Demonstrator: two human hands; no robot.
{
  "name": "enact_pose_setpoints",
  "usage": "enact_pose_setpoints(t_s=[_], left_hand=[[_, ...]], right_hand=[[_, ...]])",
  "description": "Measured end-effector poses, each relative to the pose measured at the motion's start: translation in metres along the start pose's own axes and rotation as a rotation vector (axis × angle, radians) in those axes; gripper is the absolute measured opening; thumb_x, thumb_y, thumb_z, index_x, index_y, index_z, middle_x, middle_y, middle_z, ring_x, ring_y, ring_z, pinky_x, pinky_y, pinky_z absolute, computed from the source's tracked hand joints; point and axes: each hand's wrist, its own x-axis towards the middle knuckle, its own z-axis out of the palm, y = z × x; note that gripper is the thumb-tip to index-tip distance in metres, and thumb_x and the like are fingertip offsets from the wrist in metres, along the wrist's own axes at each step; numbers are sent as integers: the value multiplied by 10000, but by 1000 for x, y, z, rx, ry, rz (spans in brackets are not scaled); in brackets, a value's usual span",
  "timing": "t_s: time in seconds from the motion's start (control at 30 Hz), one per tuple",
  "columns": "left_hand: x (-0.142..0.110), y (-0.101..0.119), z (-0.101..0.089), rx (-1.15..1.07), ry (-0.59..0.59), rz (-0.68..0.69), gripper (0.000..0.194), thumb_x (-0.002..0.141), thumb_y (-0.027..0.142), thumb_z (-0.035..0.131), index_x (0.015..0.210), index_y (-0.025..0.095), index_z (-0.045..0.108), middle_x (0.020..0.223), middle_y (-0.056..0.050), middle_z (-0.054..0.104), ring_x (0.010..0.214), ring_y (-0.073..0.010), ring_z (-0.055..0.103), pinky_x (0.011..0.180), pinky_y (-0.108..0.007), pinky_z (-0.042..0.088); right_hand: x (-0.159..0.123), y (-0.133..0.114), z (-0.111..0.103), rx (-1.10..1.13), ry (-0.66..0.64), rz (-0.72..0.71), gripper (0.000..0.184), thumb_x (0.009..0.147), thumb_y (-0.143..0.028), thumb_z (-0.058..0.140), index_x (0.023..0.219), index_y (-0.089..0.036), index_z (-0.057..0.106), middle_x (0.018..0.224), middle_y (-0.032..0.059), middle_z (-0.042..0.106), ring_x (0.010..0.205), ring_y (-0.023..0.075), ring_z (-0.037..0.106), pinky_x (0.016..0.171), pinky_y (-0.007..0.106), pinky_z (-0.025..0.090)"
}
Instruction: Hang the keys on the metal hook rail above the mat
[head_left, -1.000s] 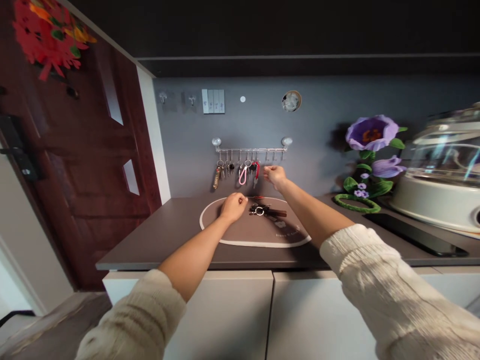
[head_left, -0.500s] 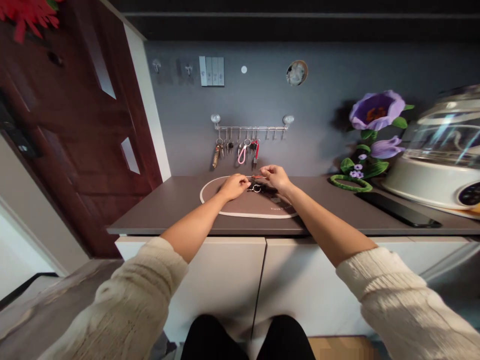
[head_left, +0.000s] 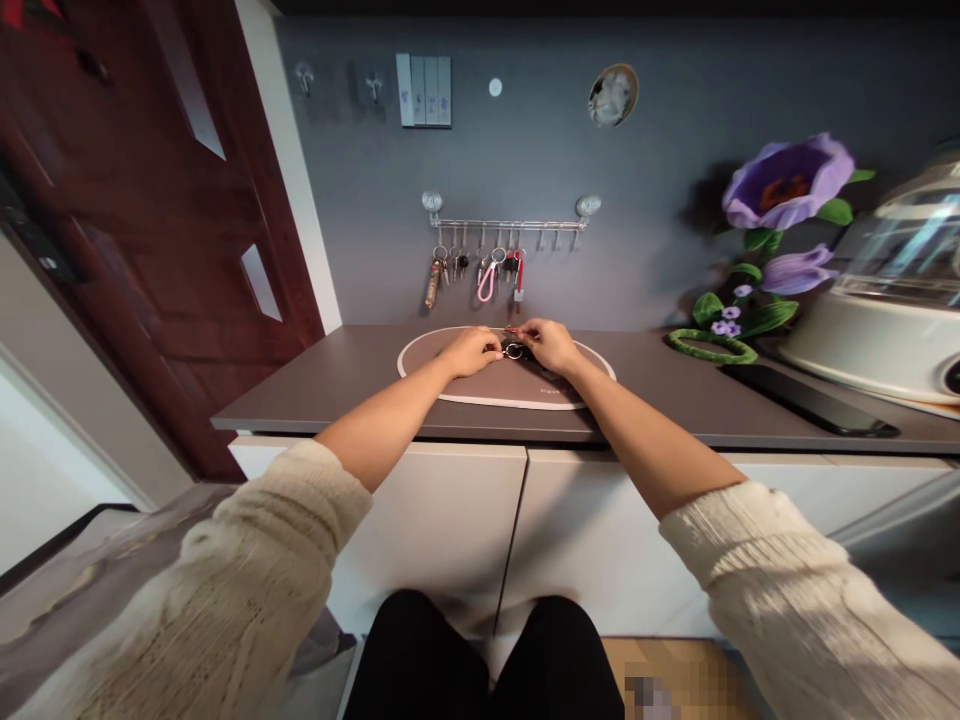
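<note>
My left hand is over the brown mat, thumb and fingers pinched on the left side of a dark bunch of keys with a metal ring. Opposite it, my right hand pinches a small thin red piece just above the bunch; its kind does not show clearly. My fingers hide much of the bunch. Beneath both hands lies the oval brown mat with a pale rim, on the countertop.
On the wall, a hook rail carries several key sets, one with a pink loop. To the right are a purple flower ornament, a black phone and a white appliance. A dark red door stands left.
My right hand has come down and slightly left, closer to the key ring and my left hand. The red piece has gone lower with it. The view has tilted downward.
</note>
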Motion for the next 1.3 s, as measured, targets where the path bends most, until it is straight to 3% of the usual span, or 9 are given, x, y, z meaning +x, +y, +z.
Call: enact_pose_setpoints(t_s=[0.23,0.77,1.03,1.3], left_hand=[[1,2,-3,20,48,-21,163,798,241,487,795,172,634,820,-35,578,792,-145,513,780,-263,384],[5,6,-6,-114,314,-107,151,817,217,448,756,148,568,771,-23,608,730,-128,514,694,-245,381],[7,9,-9,-135,405,-105,162,829,233,440,755,147,556,760,-19,600,710,-119,505,688,-240,384],[6,9,-8,-69,469,-54,170,847,249,416,768,157,536,774,-29,589,744,-132,507,706,-253,389]], right_hand=[[6,2,2,-39,-2,-52,139,789,-184,521,819,-168,655,845,45,663,758,138,562,743,225,397],[4,-2,2,0,10,-184,159,787,-202,515,856,-167,653,834,50,664,754,154,578,729,266,423],[4,-6,4,149,43,-226,209,789,-254,519,945,-166,627,911,65,646,799,163,569,783,306,424],[7,-5,8,292,40,-229,200,764,-312,540,863,-162,629,865,53,639,776,149,557,752,291,431]])
